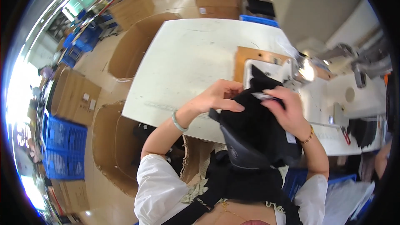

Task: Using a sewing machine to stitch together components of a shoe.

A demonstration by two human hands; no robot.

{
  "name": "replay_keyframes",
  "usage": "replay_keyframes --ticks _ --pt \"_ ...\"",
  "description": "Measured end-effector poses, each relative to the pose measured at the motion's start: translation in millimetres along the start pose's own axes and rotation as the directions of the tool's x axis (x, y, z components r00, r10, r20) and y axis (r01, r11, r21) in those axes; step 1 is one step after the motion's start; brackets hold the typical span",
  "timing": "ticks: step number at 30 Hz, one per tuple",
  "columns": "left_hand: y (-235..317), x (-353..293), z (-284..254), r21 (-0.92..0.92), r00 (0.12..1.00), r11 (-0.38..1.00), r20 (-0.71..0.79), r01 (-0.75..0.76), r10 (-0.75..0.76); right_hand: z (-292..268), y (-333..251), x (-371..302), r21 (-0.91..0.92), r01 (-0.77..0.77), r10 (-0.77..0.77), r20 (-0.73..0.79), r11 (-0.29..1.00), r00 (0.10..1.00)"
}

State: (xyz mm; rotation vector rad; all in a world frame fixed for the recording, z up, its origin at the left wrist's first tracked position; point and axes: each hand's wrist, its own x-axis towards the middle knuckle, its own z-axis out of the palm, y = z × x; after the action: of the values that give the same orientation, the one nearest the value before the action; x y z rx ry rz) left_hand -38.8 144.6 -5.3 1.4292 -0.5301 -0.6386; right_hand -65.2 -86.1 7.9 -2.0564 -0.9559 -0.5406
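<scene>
A black cap with a dark, smooth brim is held in front of me at the table's edge, tilted with its brim toward my body. My left hand grips the cap's left side, thumb over the fabric and fingers behind the edge. On the other side, my right hand is closed, pinching a small whitish strip against the black fabric. Whether that strip is a label or a thin tool I cannot make out. A pointed flap of black cloth reaches toward the lit sewing machine just beyond.
The white table spreads to the left and ahead. Red-handled scissors lie at the right, near a pile of black pieces. Cardboard boxes stand on the floor at left, beside blue crates. A metal arm overhangs the right.
</scene>
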Motion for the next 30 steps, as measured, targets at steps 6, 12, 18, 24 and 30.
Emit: replay_keyframes --ticks 6,12,18,24,30 --pt "16.9 -54.7 -79.3 0.256 0.888 0.967 -0.448 0.013 0.107 -39.3 10.4 -55.9 0.227 0.065 0.103 -0.656 0.972 0.748" --pt "20.5 -127.2 -202.7 0.155 0.243 0.946 -0.943 -0.285 0.228 -55.8 25.8 -110.5 0.189 -0.245 0.309 -0.56 0.951 0.769" --pt "-84.7 -233.9 -242.4 0.243 -0.302 0.967 -0.93 -0.08 0.208 -51.0 57.6 -147.0 -0.202 -0.694 0.581 -0.417 0.691 0.699" --pt "-251.3 -409.6 -150.3 -0.141 -0.56 0.977 -0.802 -0.157 -0.206 -64.2 82.5 -158.8 -0.663 -0.612 0.633 -0.262 0.43 0.729" --pt "-360.2 -516.0 -26.9 -0.546 -0.658 0.808 -0.527 -0.223 -0.538 -40.5 113.8 -102.4 -0.321 -0.584 0.523 -0.262 0.745 0.811"
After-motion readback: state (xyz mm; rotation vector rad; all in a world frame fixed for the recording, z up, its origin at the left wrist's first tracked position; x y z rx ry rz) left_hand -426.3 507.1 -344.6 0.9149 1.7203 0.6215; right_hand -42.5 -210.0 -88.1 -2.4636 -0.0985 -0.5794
